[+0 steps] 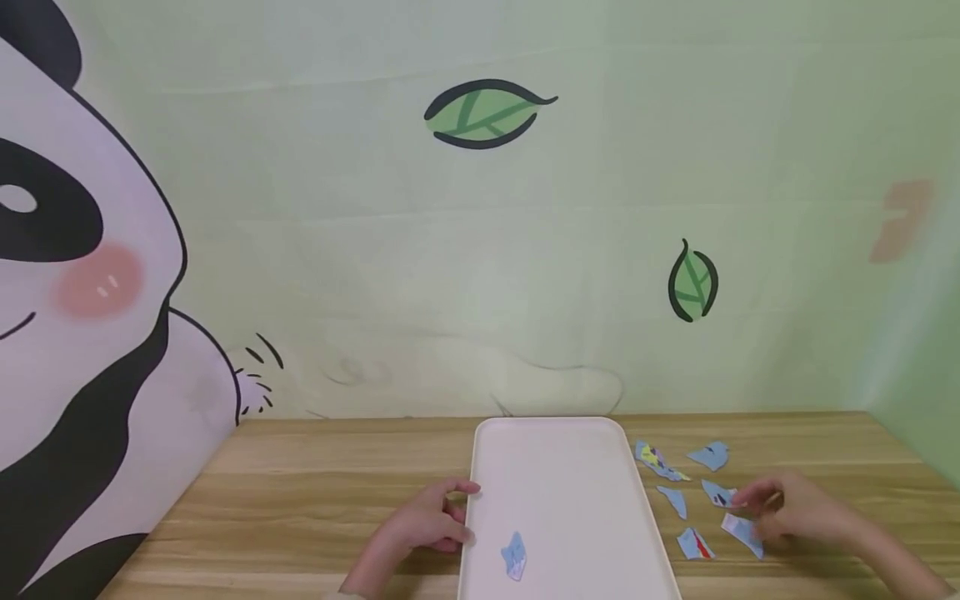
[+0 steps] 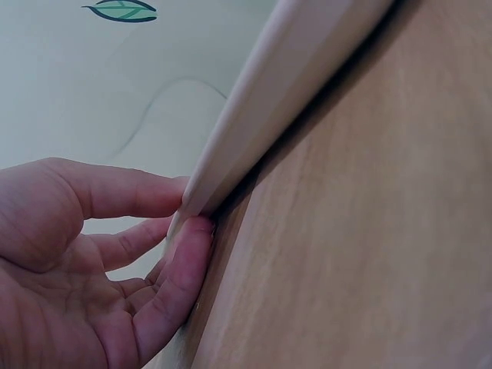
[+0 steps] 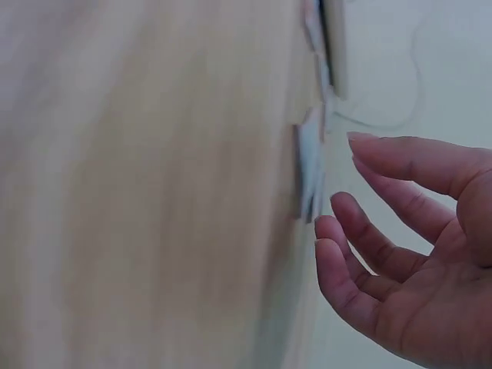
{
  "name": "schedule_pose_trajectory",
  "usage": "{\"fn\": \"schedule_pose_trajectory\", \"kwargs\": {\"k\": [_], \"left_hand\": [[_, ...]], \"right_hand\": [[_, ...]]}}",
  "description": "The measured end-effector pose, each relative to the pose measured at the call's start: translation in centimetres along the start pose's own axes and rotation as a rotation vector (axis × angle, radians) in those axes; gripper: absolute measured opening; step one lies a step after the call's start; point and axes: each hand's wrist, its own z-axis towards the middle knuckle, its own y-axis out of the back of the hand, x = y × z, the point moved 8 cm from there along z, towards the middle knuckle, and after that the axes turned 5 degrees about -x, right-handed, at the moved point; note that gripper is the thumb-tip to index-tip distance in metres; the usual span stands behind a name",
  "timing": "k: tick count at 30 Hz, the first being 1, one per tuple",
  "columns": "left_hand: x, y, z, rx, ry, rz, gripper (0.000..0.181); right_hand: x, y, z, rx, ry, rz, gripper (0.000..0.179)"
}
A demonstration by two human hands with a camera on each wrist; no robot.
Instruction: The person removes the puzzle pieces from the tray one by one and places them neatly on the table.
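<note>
A white tray [image 1: 555, 500] lies on the wooden table, and one blue paper-like piece with ragged edges [image 1: 514, 557] rests in its near left part. My left hand [image 1: 431, 518] holds the tray's left rim; in the left wrist view the fingertips [image 2: 198, 227] meet the rim's edge. To the right of the tray, my right hand [image 1: 798, 510] hovers by a blue-and-pink piece [image 1: 742, 533] and a blue piece with dark marks [image 1: 718, 493]. Its fingers [image 3: 407, 163] are loosely bent and apart, with nothing between them in the right wrist view.
More ragged pieces lie right of the tray: a yellow-patterned one [image 1: 656, 461], a plain blue one [image 1: 711, 455], a narrow blue one [image 1: 675, 501] and one with a red stripe [image 1: 695, 544]. Behind the table [image 1: 337, 467] stands a pale green wall [image 1: 360, 250] with a panda and leaves.
</note>
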Motion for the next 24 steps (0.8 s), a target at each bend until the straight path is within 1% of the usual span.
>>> {"fn": "schedule_pose_trajectory", "kwargs": {"k": [4,7,9,12,15,17,24], "left_hand": [[0.0,-0.1,0.0,0.000,0.000,0.002,0.058],[0.0,-0.1,0.1,0.004,-0.006,0.002,0.058],[0.1,-0.1,0.1,0.006,-0.006,-0.001,0.058],[0.0,-0.1,0.0,0.007,-0.005,-0.004,0.058],[0.0,-0.1,0.0,0.005,-0.003,-0.004,0.058],[0.0,-0.1,0.0,0.004,-0.002,-0.004,0.058],[0.1,-0.1,0.1,0.000,0.004,0.006,0.058]], "right_hand": [[0.9,0.5,0.3,-0.036,-0.008,0.006,0.038],[1.9,0.5,0.7,-0.045,-0.027,0.032,0.040],[2.8,0.1,1.1,-0.036,-0.039,0.058,0.040],[4.5,-0.6,1.8,-0.033,-0.020,0.071,0.038],[6.5,-1.5,2.7,-0.029,0.041,0.068,0.035],[7.7,-2.1,3.2,-0.025,0.067,0.080,0.034],[10.9,-4.5,5.4,0.032,0.083,0.171,0.037]]}}
